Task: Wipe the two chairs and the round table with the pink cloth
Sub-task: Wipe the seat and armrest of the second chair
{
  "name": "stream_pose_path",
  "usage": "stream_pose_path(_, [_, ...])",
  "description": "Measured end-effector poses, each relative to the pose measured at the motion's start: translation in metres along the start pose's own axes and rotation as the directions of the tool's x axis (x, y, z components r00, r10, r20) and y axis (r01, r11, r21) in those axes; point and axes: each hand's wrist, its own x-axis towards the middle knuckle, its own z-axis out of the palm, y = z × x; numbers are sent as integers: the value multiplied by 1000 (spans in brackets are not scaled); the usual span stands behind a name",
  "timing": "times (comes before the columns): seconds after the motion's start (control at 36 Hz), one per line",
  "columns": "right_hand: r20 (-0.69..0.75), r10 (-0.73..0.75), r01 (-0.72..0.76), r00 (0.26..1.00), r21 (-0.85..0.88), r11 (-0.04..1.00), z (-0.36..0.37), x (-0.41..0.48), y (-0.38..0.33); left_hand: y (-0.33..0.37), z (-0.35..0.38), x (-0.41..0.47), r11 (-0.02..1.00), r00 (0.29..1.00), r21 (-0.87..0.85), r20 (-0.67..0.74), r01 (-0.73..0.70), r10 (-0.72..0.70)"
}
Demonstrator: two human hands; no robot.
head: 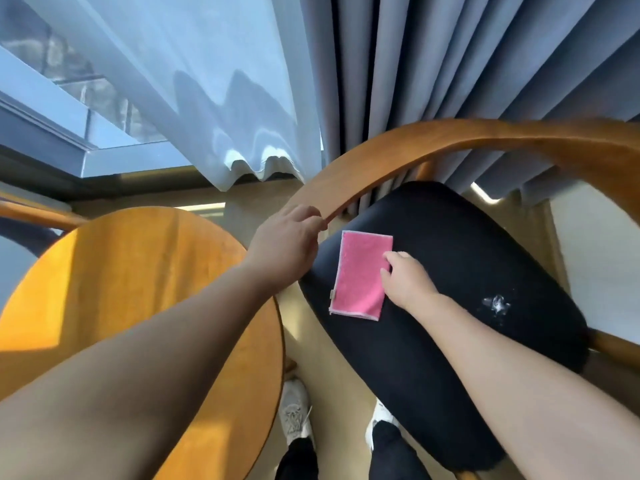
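Note:
A folded pink cloth (360,275) lies flat on the black seat cushion (467,265) of a chair with a curved wooden armrest (450,140). My right hand (408,282) rests on the cloth's right edge, fingers touching it. My left hand (287,244) grips the end of the wooden armrest. A white smear (497,304) marks the cushion to the right of my right hand. The round wooden table (121,289) stands at the left. Part of a second chair (31,220) shows at the far left edge behind the table.
Grey curtains (450,64) hang right behind the chair and a sheer white curtain (207,81) covers the window at the left. My two feet in white shoes (294,414) stand on the beige floor between the table and the chair.

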Motion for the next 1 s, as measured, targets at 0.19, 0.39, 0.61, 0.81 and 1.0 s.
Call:
stream_pose_path(0.19, [73, -103, 110, 992, -107, 988, 48, 24, 0, -24, 19, 35, 993, 993, 16, -16, -113, 113])
stream_pose_path(0.39, [-26, -167, 148, 986, -343, 928, 91, 52, -14, -29, 23, 43, 997, 997, 9, -1, -71, 71])
stream_pose_path(0.61, [-77, -272, 224, 959, -382, 897, 115, 68, -37, -33, 25, 44, 993, 995, -60, -32, -102, 100])
stream_pose_path(0.81, [-57, -394, 320, 917, -483, 815, 114, 96, -72, -31, 23, 44, 995, 996, -52, -8, -89, 89])
stream_pose_path(1.0, [-82, -403, 314, 912, -495, 810, 122, 115, -82, -33, 24, 44, 995, 996, -36, 0, -91, 91])
